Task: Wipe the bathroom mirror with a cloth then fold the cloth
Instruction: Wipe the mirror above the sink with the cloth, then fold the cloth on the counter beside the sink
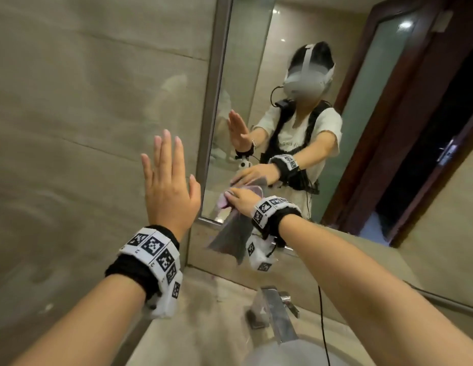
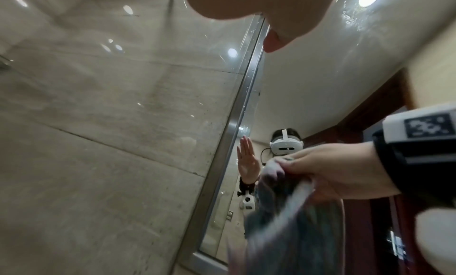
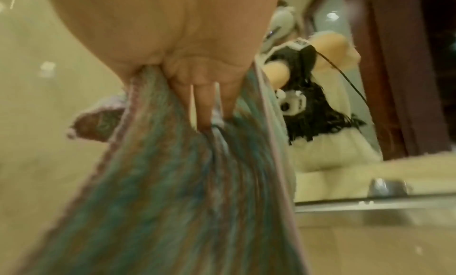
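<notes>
wiping is being carried out: the first step of the task is judged to be in hand, and folding is not yet being attempted. the grey, pink-edged terry cloth [image 1: 231, 228] is being pressed against the lower left corner of the metal-framed bathroom mirror [image 1: 343, 143], close to the frame's bottom rail, with most of its fabric hanging loose below the glass. the cloth is being gripped by the right hand [image 1: 242, 200]; in the right wrist view a gathered bunch of fabric is being clamped between curled fingers [image 3: 206, 111] and the palm. the left hand [image 1: 169, 186] is being held up with fingers straight and together, holding nothing, in front of the beige stone wall tiles [image 1: 85, 101] just left of the mirror frame; whether the palm is touching the tiles cannot be told.

the chrome basin tap [image 1: 277, 313] is being cleared by the hanging cloth, well below it.

for the next move, the bunched cloth is judged to need carrying across and up the glass, since only a low corner is being covered at this moment. even pressure is being called for, and the loose tail is best being kept off the tap. both hands are judged to be needed once folding is being started.
</notes>
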The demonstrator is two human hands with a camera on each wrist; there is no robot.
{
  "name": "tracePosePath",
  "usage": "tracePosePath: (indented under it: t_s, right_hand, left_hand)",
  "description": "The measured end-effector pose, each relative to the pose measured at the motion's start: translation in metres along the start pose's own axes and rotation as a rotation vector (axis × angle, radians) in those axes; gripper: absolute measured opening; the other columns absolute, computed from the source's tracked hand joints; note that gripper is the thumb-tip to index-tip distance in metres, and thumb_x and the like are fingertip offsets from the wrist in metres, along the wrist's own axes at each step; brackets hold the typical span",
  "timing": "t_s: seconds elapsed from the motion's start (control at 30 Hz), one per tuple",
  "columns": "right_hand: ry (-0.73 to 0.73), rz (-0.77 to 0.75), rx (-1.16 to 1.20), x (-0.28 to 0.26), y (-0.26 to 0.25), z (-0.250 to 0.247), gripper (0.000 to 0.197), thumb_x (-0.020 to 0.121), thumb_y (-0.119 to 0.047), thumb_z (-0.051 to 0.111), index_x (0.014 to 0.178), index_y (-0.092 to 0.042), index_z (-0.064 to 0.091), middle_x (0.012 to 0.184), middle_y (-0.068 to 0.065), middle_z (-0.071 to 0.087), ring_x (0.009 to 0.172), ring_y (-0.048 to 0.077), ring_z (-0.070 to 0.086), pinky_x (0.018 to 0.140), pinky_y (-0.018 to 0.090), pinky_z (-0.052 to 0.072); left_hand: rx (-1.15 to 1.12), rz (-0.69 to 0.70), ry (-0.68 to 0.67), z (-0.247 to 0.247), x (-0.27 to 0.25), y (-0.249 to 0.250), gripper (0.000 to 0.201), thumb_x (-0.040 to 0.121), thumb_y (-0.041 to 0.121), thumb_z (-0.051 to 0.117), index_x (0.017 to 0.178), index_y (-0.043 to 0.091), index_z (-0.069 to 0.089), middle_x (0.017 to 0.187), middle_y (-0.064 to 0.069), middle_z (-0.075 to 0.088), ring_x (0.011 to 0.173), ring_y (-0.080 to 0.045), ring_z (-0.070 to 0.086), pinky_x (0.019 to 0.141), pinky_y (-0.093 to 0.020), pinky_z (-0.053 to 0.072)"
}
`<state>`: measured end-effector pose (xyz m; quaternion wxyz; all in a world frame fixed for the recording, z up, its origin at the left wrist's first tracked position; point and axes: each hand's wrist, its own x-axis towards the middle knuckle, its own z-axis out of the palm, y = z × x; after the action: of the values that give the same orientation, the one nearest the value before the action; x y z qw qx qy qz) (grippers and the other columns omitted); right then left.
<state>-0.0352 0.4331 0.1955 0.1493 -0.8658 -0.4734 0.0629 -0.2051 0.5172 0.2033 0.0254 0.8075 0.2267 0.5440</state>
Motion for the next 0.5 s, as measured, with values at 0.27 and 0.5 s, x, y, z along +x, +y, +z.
tracePosePath:
  t_s: [0.27, 0.5]
  right_hand:
    - [-0.003, 0.148, 0.636, -0.072, 0.011, -0.044, 0.026, 0.100, -0.026, 0.039, 0.083, -0.018, 0.058, 0.082, 0.003, 0.055, 0.073, 0.018, 0.056, 0.060, 0.031, 0.053]
    - [0.145, -0.057, 0.657, -0.130, 0.007, -0.075, 0.028, 0.099, -0.019, 0.043, 0.083, -0.012, 0.065, 0.072, -0.008, 0.065, 0.075, 0.005, 0.059, 0.081, 0.019, 0.043]
  left_hand:
    - [-0.221, -0.062, -0.305, -0.010, -0.027, 0.056, 0.057, 0.093, 0.021, 0.047, 0.145, 0.008, 0.028, 0.155, -0.010, 0.018, 0.144, -0.022, 0.010, 0.116, -0.038, -0.002]
    - [-0.510, -0.078, -0.495, -0.022, -0.053, 0.112, 0.054, 0.091, 0.031, 0.055, 0.141, 0.015, 0.040, 0.144, -0.003, 0.041, 0.135, -0.018, 0.034, 0.113, -0.041, 0.025]
